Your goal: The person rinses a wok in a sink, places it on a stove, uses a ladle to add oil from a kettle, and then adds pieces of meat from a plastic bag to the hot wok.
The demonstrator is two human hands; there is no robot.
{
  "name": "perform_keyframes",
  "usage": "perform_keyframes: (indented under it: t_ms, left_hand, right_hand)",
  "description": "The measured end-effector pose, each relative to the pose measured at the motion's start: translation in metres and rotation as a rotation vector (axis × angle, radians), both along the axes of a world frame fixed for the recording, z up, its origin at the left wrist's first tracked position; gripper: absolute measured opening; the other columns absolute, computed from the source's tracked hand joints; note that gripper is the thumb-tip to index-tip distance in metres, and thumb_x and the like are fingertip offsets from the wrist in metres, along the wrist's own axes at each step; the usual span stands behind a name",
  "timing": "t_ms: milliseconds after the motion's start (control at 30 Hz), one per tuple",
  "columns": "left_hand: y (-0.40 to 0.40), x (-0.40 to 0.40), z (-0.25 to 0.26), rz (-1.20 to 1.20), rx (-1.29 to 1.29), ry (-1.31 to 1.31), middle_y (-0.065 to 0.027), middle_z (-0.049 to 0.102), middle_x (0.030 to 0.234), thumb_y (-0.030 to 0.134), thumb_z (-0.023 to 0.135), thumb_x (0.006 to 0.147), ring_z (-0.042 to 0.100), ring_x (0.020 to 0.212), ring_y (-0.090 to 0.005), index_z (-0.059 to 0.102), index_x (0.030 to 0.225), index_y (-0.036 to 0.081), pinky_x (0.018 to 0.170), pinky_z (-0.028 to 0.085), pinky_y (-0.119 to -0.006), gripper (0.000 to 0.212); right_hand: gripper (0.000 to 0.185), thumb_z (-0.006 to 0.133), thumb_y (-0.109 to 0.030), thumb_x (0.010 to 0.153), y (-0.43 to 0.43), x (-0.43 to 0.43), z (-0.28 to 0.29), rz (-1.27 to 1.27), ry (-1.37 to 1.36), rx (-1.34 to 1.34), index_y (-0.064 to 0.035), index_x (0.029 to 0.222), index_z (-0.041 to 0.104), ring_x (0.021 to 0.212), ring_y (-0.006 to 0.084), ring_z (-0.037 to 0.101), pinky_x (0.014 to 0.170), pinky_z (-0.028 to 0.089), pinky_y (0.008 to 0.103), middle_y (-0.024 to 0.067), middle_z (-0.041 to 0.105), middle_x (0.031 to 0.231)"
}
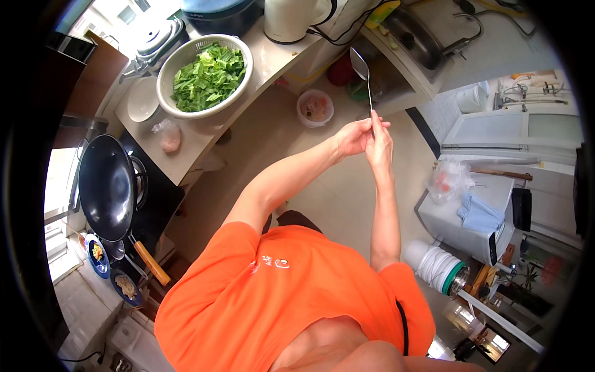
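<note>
A metal spatula points up and away from me, its blade raised in front of the sink counter. My right hand grips the dark end of its handle, fingers lying along the shaft. My left hand meets the right one there and closes around the handle from the other side; the overlap partly hides its grip. Off to the left, an empty black wok with a wooden handle sits at the stove. A white colander of cut leafy greens stands on the counter.
Beside the colander are a white bowl and a plastic bag of pinkish food. Plates of cut food lie past the wok. A waste bin stands on the floor ahead; a washing machine-like white appliance is right.
</note>
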State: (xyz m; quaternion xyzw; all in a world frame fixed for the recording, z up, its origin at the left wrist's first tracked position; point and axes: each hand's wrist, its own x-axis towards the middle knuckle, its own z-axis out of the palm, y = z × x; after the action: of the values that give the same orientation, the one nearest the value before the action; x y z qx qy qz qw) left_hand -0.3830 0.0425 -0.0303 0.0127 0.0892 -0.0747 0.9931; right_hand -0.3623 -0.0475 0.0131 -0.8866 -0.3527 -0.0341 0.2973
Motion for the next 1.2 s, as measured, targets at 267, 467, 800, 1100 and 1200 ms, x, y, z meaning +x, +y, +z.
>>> perform_keyframes:
  t_ms: [267, 467, 800, 1100, 1200]
  left_hand:
    - [0.004, 0.006, -0.005, 0.034, -0.072, -0.015, -0.0152, 0.043, 0.122, 0.015, 0.033, 0.090, 0.044, 0.109, -0.0263, 0.038, 0.115, 0.000, 0.096, 0.035, -0.040, 0.029]
    - [0.006, 0.008, -0.010, 0.019, -0.090, -0.027, -0.0148, 0.043, 0.121, 0.014, 0.034, 0.090, 0.045, 0.107, -0.0268, 0.039, 0.115, 0.001, 0.096, 0.035, -0.041, 0.029]
    - [0.009, 0.011, -0.011, 0.047, 0.078, -0.017, -0.0139, 0.051, 0.110, 0.017, 0.044, 0.085, 0.050, 0.099, -0.0244, 0.044, 0.108, 0.003, 0.090, 0.039, -0.040, 0.027]
    - [0.023, 0.012, -0.008, 0.065, 0.205, 0.203, -0.0096, 0.056, 0.094, 0.015, 0.045, 0.086, 0.053, 0.089, -0.0197, 0.049, 0.093, 0.005, 0.081, 0.045, -0.037, 0.013]
    - [0.017, -0.003, 0.000, 0.107, 0.234, 0.065, -0.0084, 0.055, 0.090, 0.015, 0.045, 0.086, 0.054, 0.085, -0.0200, 0.048, 0.090, 0.006, 0.078, 0.046, -0.036, 0.010]
  right_hand:
    - [0.047, 0.045, 0.001, 0.076, 0.010, 0.003, 0.008, -0.017, 0.079, -0.074, -0.0128, 0.121, 0.045, 0.086, 0.0339, 0.055, 0.072, 0.045, 0.0383, 0.0185, 0.055, 0.096]
    - [0.049, 0.046, 0.005, 0.074, 0.013, 0.003, 0.010, 0.006, 0.086, -0.047, -0.0101, 0.121, 0.044, 0.088, 0.0326, 0.055, 0.074, 0.045, 0.0366, 0.0211, 0.055, 0.096]
    - [0.046, 0.043, 0.001, 0.079, 0.015, 0.001, -0.010, -0.006, 0.051, 0.068, -0.0103, 0.123, 0.041, 0.084, 0.0306, 0.054, 0.071, 0.045, 0.0363, 0.0176, 0.054, 0.095]
    - [0.048, 0.042, 0.003, 0.077, 0.030, 0.004, -0.020, 0.051, 0.156, 0.113, -0.0056, 0.124, 0.039, 0.090, 0.0342, 0.054, 0.076, 0.044, 0.0369, 0.0218, 0.053, 0.102]
    - [0.050, 0.040, 0.005, 0.076, 0.025, -0.011, -0.020, 0.016, 0.011, 0.205, -0.0061, 0.124, 0.038, 0.083, 0.0330, 0.055, 0.071, 0.045, 0.0370, 0.0215, 0.051, 0.098]
